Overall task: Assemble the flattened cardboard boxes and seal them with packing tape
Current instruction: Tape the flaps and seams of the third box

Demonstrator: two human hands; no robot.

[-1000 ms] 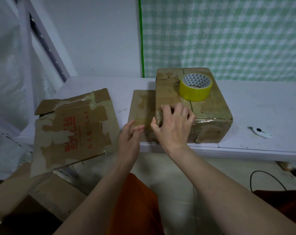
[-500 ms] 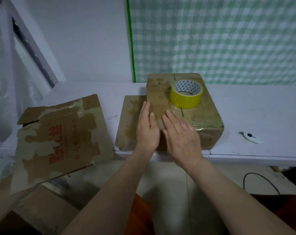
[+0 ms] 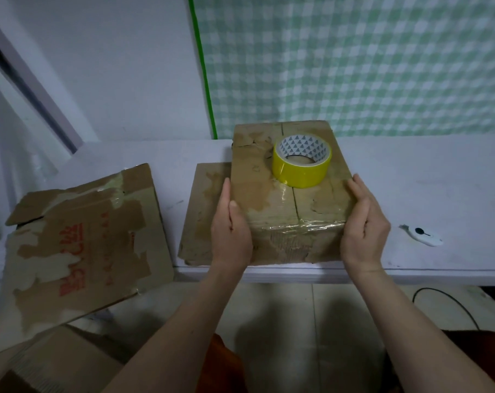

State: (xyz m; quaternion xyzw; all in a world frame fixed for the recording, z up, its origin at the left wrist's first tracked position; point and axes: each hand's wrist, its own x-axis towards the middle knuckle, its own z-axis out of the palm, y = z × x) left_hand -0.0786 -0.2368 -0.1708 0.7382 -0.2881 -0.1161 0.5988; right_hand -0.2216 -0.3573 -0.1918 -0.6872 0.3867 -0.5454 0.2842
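Two bare forearms reach forward from the bottom of the view, and each grip lies flat against a side of the worn, brown, taped-up cardboard box (image 3: 290,211) that stands at the near edge of the white desk (image 3: 427,199). The left hand (image 3: 231,228) presses its straight fingers along the box's left wall, thumb laid over the top edge; the right hand (image 3: 363,225) presses the right wall the same way, fingers straight and together. The box sits between the two grips, its top seam running away from them and clear tape across its near top edge.

Just beyond the grips, on the box's lid, stands a yellow roll of packing tape (image 3: 302,163) with a white core printed with grey triangles. Just left of the left grip a flat brown cardboard piece (image 3: 205,211) lies on the desk, partly under the box. Farther left, a flattened brown cardboard box with red print (image 3: 79,242) overhangs the desk edge. To the right of the right grip, well apart, lies a small white cutter (image 3: 423,236). Behind everything hangs a green-checked cloth (image 3: 368,61).
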